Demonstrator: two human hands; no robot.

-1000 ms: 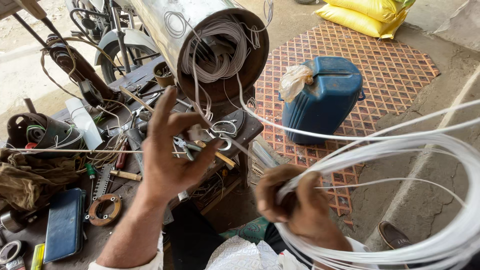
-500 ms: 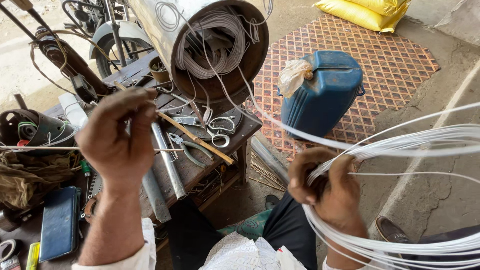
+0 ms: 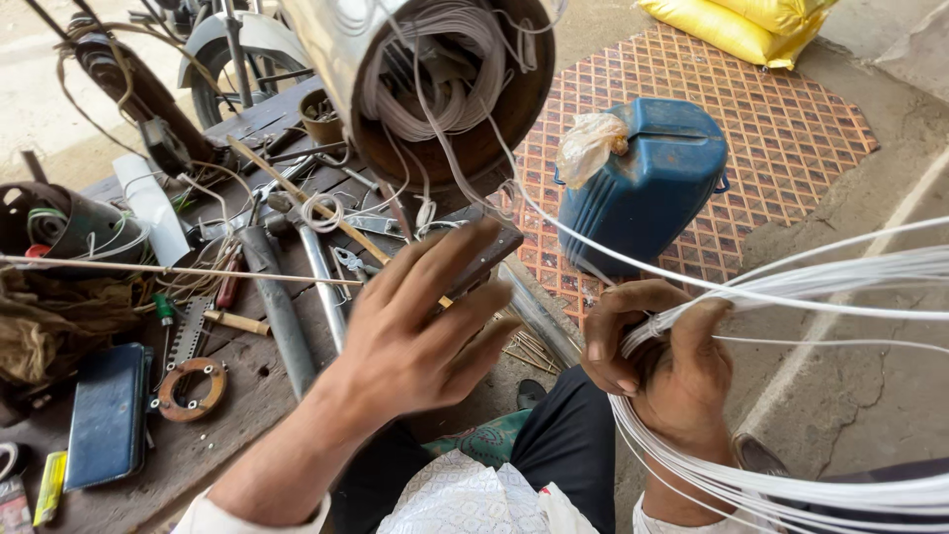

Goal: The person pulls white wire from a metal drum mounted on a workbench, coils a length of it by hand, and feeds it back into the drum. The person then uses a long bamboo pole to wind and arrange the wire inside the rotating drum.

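- Our right hand (image 3: pixel 664 368) clenched the growing coil of thin white wire (image 3: pixel 791 475) at four o'clock.
- Our left hand (image 3: pixel 420 331) hovered spread and empty over the cluttered wooden workbench (image 3: pixel 237 396).
- More wire remained inside the rusty metal drum (image 3: pixel 445 79) at twelve o'clock.

A yellow sack (image 3: pixel 746 22) lies on the ground far beyond the right hand (image 3: pixel 657 366). A small yellow packet (image 3: pixel 49 487) lies well left of the left hand (image 3: pixel 420 331), at the bench's near corner.
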